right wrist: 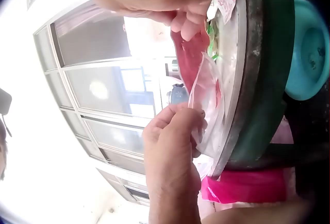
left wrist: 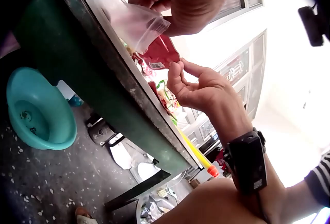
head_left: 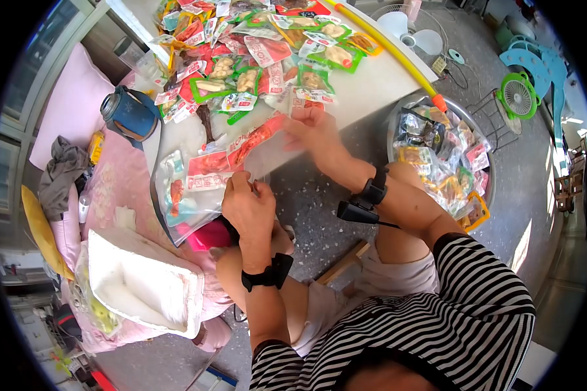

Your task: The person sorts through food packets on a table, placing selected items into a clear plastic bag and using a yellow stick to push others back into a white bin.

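My left hand (head_left: pixel 249 207) pinches the mouth edge of a clear plastic bag (right wrist: pixel 207 98) at the table's near edge. Red-and-white packets show inside the bag. My right hand (left wrist: pixel 206 87), blurred in the head view, pinches one end of a flat red food packet (left wrist: pixel 161 54) between thumb and fingers. The packet's other end overlaps the bag's mouth. Beyond both hands lies a heap of sealed snack packets (head_left: pixel 261 45) with red, green and clear wrappers.
A metal basin (head_left: pixel 489 171) of packets stands at the right, below the table's yellow-edged corner (head_left: pixel 398 55). To the left are a blue jug (head_left: pixel 132 116) and a white foam box (head_left: pixel 143 280). A turquoise basin (left wrist: pixel 41 108) sits on the floor under the table.
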Motion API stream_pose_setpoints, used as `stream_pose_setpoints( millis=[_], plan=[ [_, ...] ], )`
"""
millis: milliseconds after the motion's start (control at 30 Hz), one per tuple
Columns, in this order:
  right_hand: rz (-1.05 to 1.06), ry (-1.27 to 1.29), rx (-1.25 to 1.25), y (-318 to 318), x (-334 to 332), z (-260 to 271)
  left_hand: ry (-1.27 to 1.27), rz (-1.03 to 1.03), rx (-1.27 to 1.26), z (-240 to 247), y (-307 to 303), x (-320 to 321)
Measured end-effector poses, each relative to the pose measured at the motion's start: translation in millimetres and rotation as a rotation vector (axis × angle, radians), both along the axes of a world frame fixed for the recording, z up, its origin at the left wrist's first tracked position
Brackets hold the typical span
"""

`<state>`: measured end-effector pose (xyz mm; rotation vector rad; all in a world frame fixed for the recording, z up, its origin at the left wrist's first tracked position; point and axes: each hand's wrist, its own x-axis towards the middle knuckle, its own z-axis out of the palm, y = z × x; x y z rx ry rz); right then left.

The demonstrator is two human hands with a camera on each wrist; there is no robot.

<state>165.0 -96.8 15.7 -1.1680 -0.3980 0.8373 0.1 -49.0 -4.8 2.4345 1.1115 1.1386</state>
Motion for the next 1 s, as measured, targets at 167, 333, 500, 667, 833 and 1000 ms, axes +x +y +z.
stream_pose_setpoints(
  millis=[167,333,500,667,833,1000],
  plan=[
    [0.416,-0.516,0.113,2,27,-23,-0.033,-0.024,0.016,1,1,2],
    [0.425,0.065,-0.136,-10,23,6,-0.055,-0.027,-0.001,0,2,2],
    [0.331,-0.004,-0.114,-32,62,14,-0.120,-0.021,-0.023,2,1,2],
    [0.422,-0.135,-0.153,-52,76,20,-0.204,-0.004,-0.027,0,3,4],
    [0.469,-0.124,-0.184,-40,67,4,-0.203,-0.017,0.021,-1,1,7],
    [0.427,0.204,-0.125,-18,24,-9,-0.180,-0.042,0.114,-3,0,13]
  ],
)
